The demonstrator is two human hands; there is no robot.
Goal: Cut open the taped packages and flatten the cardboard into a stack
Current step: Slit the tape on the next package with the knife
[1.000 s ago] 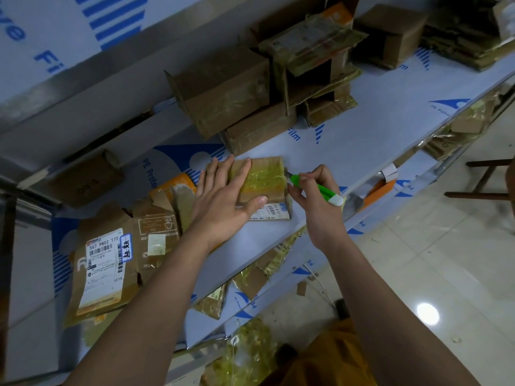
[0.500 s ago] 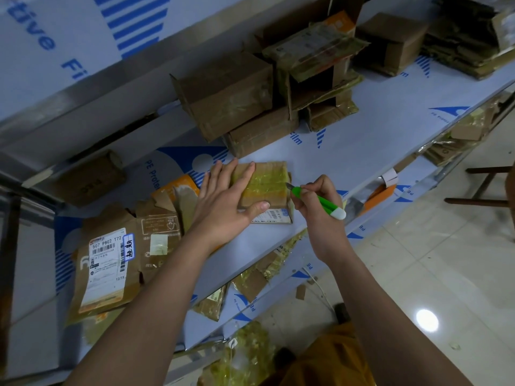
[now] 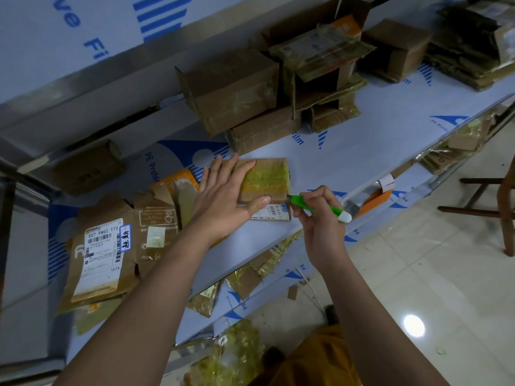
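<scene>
A small taped cardboard package (image 3: 269, 178) with yellowish tape on top and a white barcode label on its near side lies on the white table (image 3: 362, 151). My left hand (image 3: 223, 199) presses flat on its left half, fingers spread, thumb along the near edge. My right hand (image 3: 320, 218) grips a green utility knife (image 3: 317, 208) whose tip touches the package's right near corner. A pile of flattened cardboard pieces (image 3: 111, 252) with shipping labels lies to the left of the package.
Several closed and opened boxes (image 3: 237, 87) are heaped at the back of the table, with more flattened cardboard (image 3: 468, 51) at the far right. A lower shelf (image 3: 245, 277) holds tape scraps and cardboard. A wooden stool (image 3: 498, 207) stands on the tiled floor at right.
My right hand has drawn the knife along the package's right side toward me, from the far corner to the near corner. My left hand keeps pressing the package.
</scene>
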